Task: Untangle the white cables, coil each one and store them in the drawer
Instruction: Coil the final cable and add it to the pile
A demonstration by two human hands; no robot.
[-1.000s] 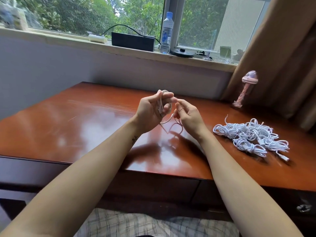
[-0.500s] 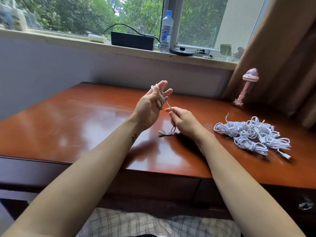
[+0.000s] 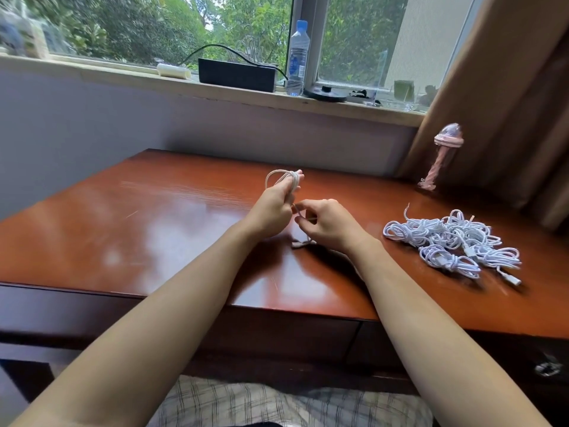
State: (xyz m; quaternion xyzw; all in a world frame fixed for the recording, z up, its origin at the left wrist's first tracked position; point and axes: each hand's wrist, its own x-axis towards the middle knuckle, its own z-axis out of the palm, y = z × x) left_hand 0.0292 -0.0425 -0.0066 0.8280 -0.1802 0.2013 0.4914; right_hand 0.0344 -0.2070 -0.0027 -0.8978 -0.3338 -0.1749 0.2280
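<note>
At mid-frame, above the counter (image 3: pixel 154 229), the left hand (image 3: pixel 272 211) holds a white cable (image 3: pixel 278 175) looped round its raised fingers, its grip closed on the coil. Just right of it, the right hand (image 3: pixel 331 224) pinches the trailing strand, whose end touches the wood. At right, well apart, the cable pile (image 3: pixel 452 241) lies between the front edge and a pink bottle (image 3: pixel 443 158). Polished wood spreads wide toward the left edge.

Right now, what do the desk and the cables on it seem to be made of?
Desk: likely wood or veneer, glossy varnish; it reflects light like a mirror. Cables: white, smooth sheath, probably plastic or rubber; they bend in soft loops.
</note>
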